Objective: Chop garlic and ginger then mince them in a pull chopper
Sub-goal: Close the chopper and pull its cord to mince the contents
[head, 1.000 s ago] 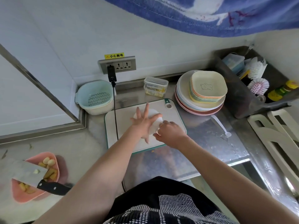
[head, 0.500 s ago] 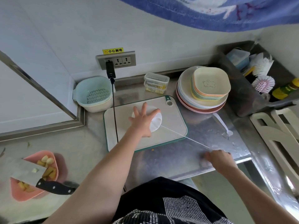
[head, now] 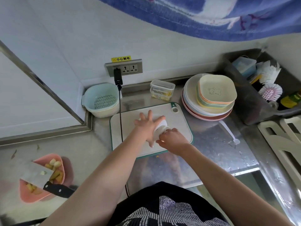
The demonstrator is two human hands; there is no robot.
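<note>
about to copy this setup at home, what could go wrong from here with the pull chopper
The left hand presses the pull chopper with spread fingers only; a hard tug by the right hand might skid it across the cutting board. The cleaver balanced over the pink bowl could get knocked off.

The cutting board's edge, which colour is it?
Green, around the white cutting board; head view.

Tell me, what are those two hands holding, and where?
Left hand presses flat on the pull chopper lid; right hand pinches its pull handle at the near edge.
</note>
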